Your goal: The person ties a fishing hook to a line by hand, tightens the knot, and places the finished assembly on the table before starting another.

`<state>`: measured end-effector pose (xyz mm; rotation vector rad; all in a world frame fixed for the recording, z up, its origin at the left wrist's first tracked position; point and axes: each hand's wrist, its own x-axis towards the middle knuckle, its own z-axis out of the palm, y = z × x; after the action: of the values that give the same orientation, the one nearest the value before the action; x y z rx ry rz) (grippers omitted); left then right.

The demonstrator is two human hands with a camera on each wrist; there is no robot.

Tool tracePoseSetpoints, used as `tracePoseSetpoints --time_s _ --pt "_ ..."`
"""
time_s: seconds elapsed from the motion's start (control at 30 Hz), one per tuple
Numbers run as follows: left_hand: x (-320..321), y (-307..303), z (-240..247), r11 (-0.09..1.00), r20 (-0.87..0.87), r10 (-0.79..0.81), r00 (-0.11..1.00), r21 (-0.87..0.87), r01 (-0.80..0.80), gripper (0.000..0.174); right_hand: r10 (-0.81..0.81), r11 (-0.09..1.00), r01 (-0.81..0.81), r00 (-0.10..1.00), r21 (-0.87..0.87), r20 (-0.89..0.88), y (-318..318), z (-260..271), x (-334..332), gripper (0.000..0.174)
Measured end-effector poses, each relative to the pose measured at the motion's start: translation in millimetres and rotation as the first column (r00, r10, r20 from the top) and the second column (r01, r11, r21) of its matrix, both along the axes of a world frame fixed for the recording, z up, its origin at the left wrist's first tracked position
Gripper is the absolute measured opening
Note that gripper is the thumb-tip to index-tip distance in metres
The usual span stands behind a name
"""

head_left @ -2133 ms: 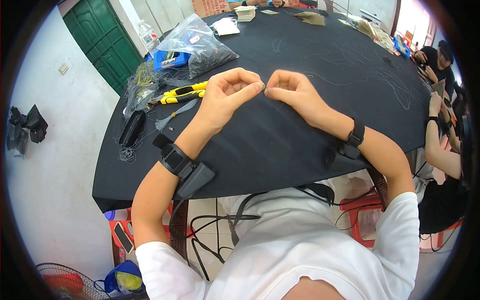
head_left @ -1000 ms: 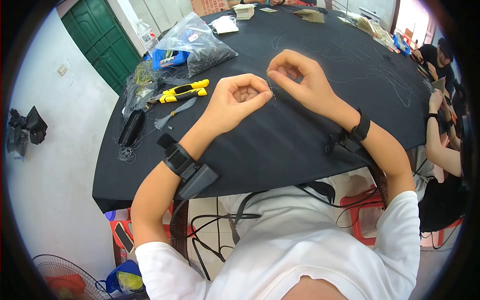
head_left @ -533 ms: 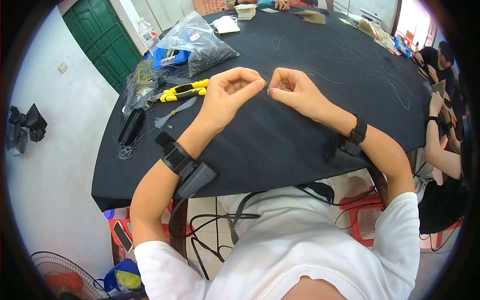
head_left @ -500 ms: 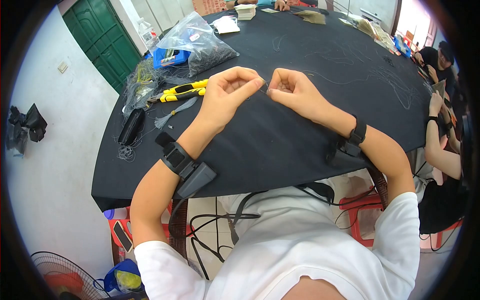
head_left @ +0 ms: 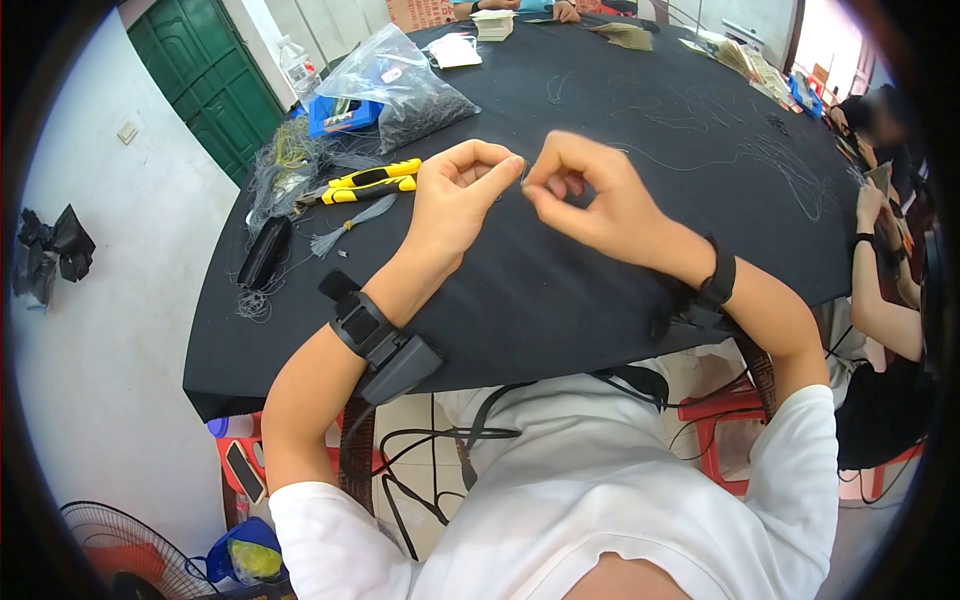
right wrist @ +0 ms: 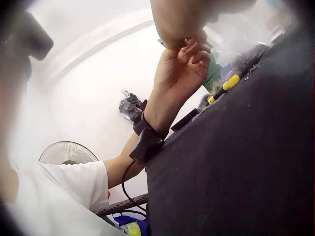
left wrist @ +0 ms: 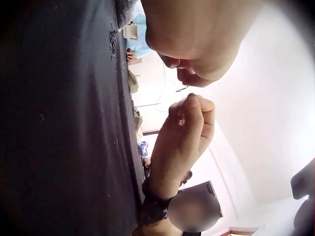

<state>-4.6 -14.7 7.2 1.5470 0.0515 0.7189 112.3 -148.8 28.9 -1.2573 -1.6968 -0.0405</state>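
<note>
Over the black-covered table, my left hand (head_left: 452, 200) pinches a thin line between thumb and forefinger. Just to its right, my right hand (head_left: 595, 200) has thumb and forefinger tips together at the same line, its other fingers loosely curled. In the left wrist view the fine line (left wrist: 164, 81) loops out between the two hands, and a small dark slender piece (left wrist: 181, 90) shows in the gap near the left fingertips. It is too small for its kind to show. The right wrist view has the pinched fingertips largely hidden behind the near hand.
Left of the hands lie yellow-and-black pliers (head_left: 370, 183), a tied bundle of grey strands (head_left: 350, 228), a black case (head_left: 264, 254) and tangled line (head_left: 275, 180). Behind stands a clear bag (head_left: 420, 100) of dark bits beside a blue box (head_left: 340, 117). Loose line (head_left: 790, 170) lies right.
About a second ago the right hand was raised away from the left; the hands then came close together. Since half a second ago the right hand has turned and its grip has rounded.
</note>
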Motion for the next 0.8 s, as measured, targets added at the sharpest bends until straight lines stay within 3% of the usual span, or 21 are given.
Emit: tracePoseSetpoints --time_s 0.17,0.37,0.47,0.63,0.8 --pt "4.6 1.6 -4.3 0.998 -0.032 -0.028 0.999 0.05 0.029 0.006 -0.005 1.0 0.005 1.0 -0.018 -0.001 1.4 6.3 14.1 0.008" --pt "2.1 0.8 -2.0 0.961 -0.11 -0.216 0.97 0.153 0.231 0.006 -0.029 0.999 0.028 0.999 -0.046 -0.02 3.3 7.8 24.9 0.007" --pt "2.5 -2.4 1.9 0.953 0.018 -0.253 0.967 0.177 0.246 0.005 -0.052 0.995 0.049 0.998 -0.09 -0.028 5.8 6.4 33.3 0.008" --pt "-1.4 0.4 9.0 0.961 0.067 -0.213 0.975 0.195 0.197 0.006 -0.018 0.969 -0.031 0.981 -0.246 -0.194 12.4 -5.9 39.2 0.011" --pt "-1.5 3.7 8.5 0.987 0.09 -0.107 0.99 0.127 0.095 0.008 0.036 0.965 -0.113 0.951 -0.237 -0.308 16.5 -17.9 34.3 0.012"
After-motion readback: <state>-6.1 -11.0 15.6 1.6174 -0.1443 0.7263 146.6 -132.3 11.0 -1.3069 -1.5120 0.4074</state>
